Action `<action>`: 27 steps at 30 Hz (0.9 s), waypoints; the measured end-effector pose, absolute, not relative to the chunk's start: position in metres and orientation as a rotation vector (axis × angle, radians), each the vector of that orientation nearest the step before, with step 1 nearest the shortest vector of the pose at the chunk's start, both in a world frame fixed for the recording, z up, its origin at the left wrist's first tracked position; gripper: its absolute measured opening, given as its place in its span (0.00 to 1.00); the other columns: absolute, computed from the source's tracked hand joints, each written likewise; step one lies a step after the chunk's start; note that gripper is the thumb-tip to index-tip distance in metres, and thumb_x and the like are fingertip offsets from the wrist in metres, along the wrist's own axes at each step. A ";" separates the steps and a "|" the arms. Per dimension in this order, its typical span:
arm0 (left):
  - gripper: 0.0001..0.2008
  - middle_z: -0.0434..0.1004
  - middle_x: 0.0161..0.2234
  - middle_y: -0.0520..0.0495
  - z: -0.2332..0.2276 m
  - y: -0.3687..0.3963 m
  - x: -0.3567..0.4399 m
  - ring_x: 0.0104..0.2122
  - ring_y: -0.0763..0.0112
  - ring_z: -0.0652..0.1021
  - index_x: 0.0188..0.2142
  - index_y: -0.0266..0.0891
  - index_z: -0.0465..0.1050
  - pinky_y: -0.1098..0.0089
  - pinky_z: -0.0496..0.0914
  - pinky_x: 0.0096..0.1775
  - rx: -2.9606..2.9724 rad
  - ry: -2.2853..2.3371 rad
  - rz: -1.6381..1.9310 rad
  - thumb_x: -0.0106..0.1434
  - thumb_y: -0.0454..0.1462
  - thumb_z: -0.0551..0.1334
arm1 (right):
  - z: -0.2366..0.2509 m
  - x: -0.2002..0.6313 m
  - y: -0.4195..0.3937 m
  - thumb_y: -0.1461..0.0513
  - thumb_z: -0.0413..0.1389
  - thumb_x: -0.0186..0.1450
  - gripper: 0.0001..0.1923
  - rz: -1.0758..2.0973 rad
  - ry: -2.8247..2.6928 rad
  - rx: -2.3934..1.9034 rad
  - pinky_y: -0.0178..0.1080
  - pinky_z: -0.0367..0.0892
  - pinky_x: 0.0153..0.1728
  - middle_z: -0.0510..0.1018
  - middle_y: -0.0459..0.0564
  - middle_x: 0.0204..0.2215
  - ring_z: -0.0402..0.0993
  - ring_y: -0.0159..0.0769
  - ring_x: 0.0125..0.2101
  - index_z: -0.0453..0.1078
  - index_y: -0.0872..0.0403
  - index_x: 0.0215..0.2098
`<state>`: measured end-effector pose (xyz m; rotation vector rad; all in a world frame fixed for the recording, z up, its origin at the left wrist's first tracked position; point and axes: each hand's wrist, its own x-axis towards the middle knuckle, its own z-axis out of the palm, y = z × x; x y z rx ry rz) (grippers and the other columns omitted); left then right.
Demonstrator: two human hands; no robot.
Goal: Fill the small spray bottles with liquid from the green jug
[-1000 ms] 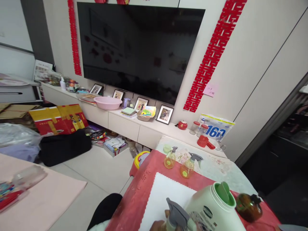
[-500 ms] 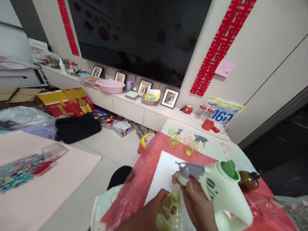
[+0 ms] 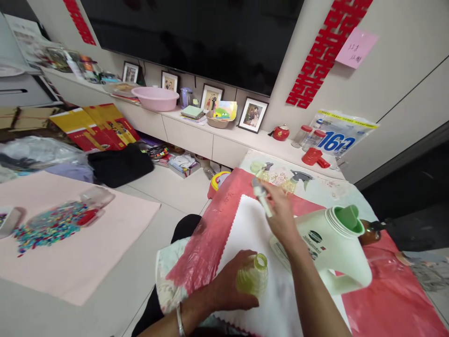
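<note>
My left hand (image 3: 229,283) is wrapped round a clear yellow-green bottle (image 3: 255,277), its neck uncovered and tilted slightly. A grey and white trigger spray head (image 3: 260,192) is gripped in my right hand (image 3: 282,215), apart from the bottle, over the far end of a white scalloped mat (image 3: 242,238). Right of that forearm stands a large pale green jug (image 3: 336,257) with a green scoop-like piece (image 3: 349,216) in its mouth. Two small bottles with grey spray heads, one (image 3: 265,172) partly behind my right hand and another (image 3: 290,186), stand at the back.
A red plastic sheet (image 3: 379,304) covers much of the table. A brown pump bottle (image 3: 370,232) lies behind the jug. On the left, a pink-covered table (image 3: 115,234) bears colourful small pieces (image 3: 52,227). A white cabinet (image 3: 189,135) runs along the wall.
My right hand has carried the spray head away from the bottle's mouth, toward the back of the table. The bottle stays in my left hand. The camera view has shifted.
</note>
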<state>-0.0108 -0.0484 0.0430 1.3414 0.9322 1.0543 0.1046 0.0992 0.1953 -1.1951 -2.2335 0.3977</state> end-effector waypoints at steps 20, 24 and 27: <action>0.46 0.67 0.59 0.38 0.052 -0.048 -0.012 0.58 0.44 0.71 0.62 0.44 0.60 0.46 0.66 0.60 1.273 0.850 1.151 0.48 0.52 0.75 | 0.143 0.143 0.029 0.66 0.46 0.75 0.15 0.067 -2.268 -1.216 0.33 0.66 0.53 0.72 0.51 0.52 0.69 0.33 0.53 0.68 0.56 0.56; 0.48 0.64 0.62 0.38 0.057 -0.037 -0.011 0.62 0.43 0.68 0.64 0.44 0.58 0.45 0.62 0.64 1.342 0.950 1.164 0.47 0.51 0.76 | 0.184 0.199 -0.020 0.63 0.53 0.73 0.08 -0.206 -1.977 -1.116 0.34 0.66 0.45 0.76 0.50 0.43 0.73 0.33 0.42 0.72 0.56 0.48; 0.48 0.63 0.62 0.36 0.055 -0.021 -0.006 0.63 0.43 0.66 0.63 0.43 0.57 0.45 0.62 0.64 1.399 0.991 1.159 0.48 0.49 0.76 | 0.194 0.242 -0.034 0.53 0.58 0.69 0.16 -0.241 -1.631 -1.360 0.40 0.67 0.41 0.76 0.55 0.39 0.73 0.40 0.37 0.75 0.58 0.45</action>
